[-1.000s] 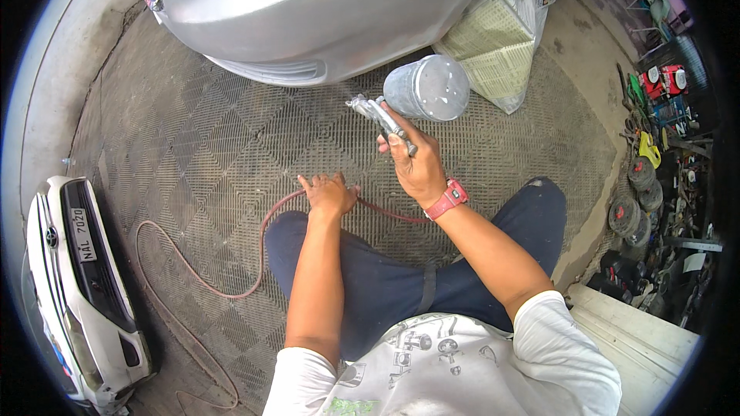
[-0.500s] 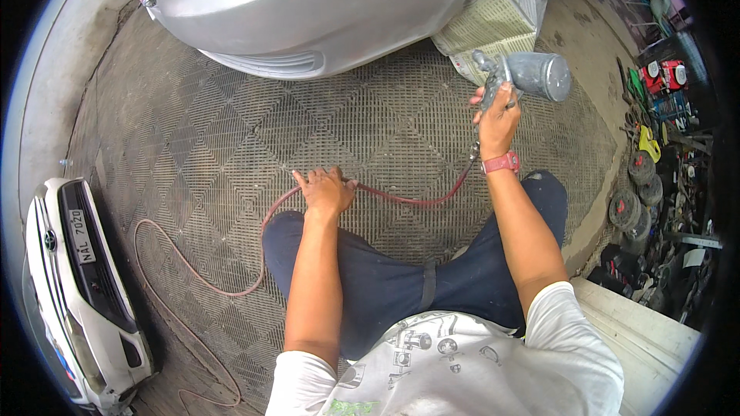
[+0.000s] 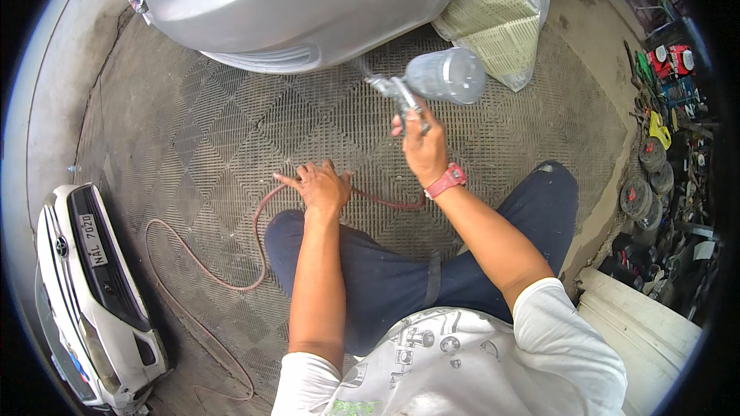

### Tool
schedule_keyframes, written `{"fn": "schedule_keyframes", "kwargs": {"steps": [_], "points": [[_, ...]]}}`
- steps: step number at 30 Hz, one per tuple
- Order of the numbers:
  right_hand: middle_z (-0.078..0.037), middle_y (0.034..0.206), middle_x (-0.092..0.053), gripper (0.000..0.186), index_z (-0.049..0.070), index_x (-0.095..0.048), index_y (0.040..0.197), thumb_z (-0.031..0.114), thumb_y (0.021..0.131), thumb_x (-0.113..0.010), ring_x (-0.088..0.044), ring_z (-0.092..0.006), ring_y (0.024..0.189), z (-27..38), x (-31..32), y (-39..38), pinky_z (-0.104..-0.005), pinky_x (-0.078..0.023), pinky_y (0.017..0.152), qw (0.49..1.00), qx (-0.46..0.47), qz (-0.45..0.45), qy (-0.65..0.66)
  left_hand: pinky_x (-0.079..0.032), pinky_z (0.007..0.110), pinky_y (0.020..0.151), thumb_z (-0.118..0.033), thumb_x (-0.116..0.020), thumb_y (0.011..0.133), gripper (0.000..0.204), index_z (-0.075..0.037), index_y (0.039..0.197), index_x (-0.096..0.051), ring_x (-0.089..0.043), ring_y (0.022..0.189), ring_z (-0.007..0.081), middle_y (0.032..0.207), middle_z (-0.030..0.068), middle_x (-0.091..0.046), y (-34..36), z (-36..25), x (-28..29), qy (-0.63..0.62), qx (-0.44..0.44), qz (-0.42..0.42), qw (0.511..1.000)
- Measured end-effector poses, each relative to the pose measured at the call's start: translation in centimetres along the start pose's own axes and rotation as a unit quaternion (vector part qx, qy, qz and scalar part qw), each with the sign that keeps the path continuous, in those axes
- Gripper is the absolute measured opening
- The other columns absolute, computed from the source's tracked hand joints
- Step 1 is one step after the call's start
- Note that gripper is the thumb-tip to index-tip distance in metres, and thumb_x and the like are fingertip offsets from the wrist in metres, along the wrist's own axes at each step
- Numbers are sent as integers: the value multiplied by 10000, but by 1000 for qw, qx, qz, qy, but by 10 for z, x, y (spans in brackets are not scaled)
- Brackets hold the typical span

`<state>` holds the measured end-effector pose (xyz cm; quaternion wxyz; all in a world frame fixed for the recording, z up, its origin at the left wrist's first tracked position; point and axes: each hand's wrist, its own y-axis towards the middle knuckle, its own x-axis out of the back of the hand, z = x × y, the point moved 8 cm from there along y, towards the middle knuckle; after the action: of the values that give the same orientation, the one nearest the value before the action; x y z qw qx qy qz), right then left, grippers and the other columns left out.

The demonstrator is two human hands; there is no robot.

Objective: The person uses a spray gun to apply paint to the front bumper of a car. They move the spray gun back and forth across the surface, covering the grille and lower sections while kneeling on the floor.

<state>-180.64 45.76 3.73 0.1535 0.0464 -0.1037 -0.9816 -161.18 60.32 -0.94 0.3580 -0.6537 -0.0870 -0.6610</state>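
Observation:
My right hand [image 3: 425, 146] is wrapped round the handle of a spray gun [image 3: 399, 94]. A grey cup [image 3: 447, 75] sits on the gun and tilts to the right. The gun's nozzle points up and left at the lower edge of a silver car bumper [image 3: 308, 11], and a faint mist [image 3: 362, 67] shows before it. Over the floor, my left hand [image 3: 323, 189] holds the red air hose [image 3: 262, 219], some of its fingers stretched out. The hose's end at the gun is hidden behind my right wrist.
Masking newspaper [image 3: 493, 23] hangs at the bumper's right end. A white car front [image 3: 108, 293] stands at left, with the hose looping near it across the grated floor mat [image 3: 200, 139]. Tools and sanding discs [image 3: 636, 196] lie along the right, above a pale panel [image 3: 632, 323].
My right hand has swept left with the spray gun, along the bumper's lower edge. Mist now shows at the nozzle. My left hand stays on the hose.

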Motion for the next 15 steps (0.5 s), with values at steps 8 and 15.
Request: {"fn": "schedule_keyframes", "kwargs": {"steps": [8, 15], "points": [[-55, 844, -718, 435, 43, -605, 1506, 275, 1147, -527, -677, -111, 716, -26, -6, -5, -290, -564, 682, 996, -79, 10, 33, -14, 944, 1114, -633, -676, 951, 663, -131, 1386, -695, -447, 1477, 385, 1438, 179, -616, -4, 11, 0, 23, 22, -16, 999], [-78, 900, -720, 515, -1, -652, 1118, 455, 1171, -419, -684, -124, 680, -45, 83, 36, -259, -504, 488, 987, -61, -147, -24, -62, 968, 1066, -570, -698, 953, 619, -98, 1353, -700, -496, 1377, 424, 1318, 185, -642, -5, 19, 9, -10, 18, -55, 998]]}}
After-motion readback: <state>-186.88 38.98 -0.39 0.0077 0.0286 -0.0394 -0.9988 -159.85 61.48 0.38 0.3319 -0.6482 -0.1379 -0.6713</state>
